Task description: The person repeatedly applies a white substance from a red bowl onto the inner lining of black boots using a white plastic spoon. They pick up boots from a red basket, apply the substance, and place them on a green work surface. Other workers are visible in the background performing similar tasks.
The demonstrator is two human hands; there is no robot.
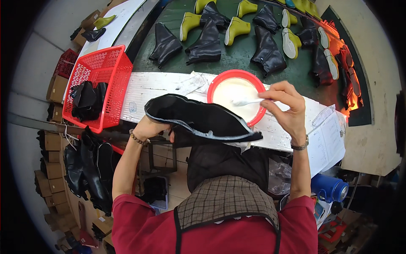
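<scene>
My left hand is closed around a black boot upper, held bottom side up above my lap. A whitish band runs along the upper's lower edge. My right hand pinches a thin, white-handled brush between thumb and fingers. Its head is over or in the cream-white liquid of a red bowl; whether it is dipped I cannot tell. The boot's toe end overlaps the bowl's near left rim from my view.
Left of my hands stands a red plastic basket with black boot uppers. Several black boots and yellow-green shoe lasts lie on the green conveyor belt, which leads to a glowing heater. Papers lie at the right.
</scene>
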